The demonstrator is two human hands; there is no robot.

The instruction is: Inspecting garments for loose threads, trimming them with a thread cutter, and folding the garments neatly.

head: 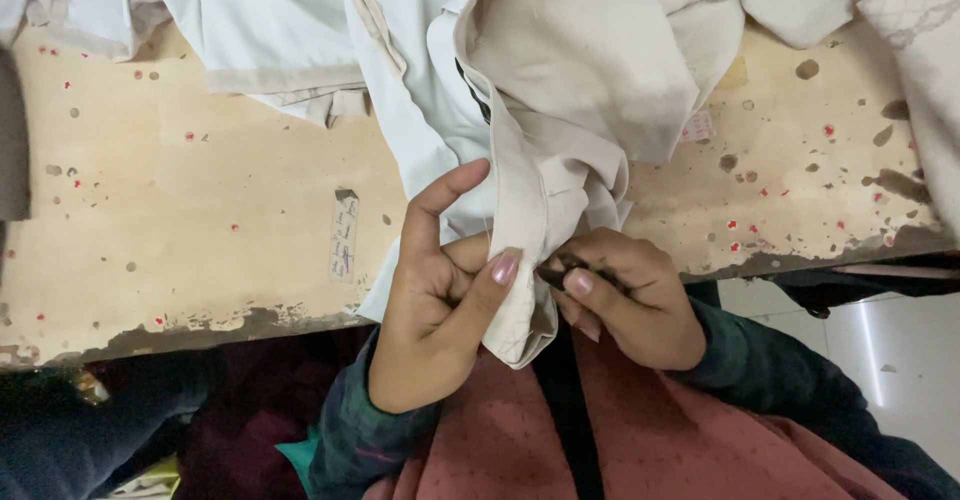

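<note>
2 hands [530, 300] pinching cream garment [560, 110], paper label [343, 235] left

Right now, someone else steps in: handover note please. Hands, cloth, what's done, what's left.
Left hand: pinching the folded edge of the cream cloth between thumb and fingers, index finger raised.
Right hand: closed on a small dark tool at that same edge; what kind of tool cannot be told.
Cloth: heaped on the worn wooden table, one end hanging to the lap.
Done: edge gathered and held at the tool.
Left: the work on that edge; how far it has got cannot be seen.
</note>
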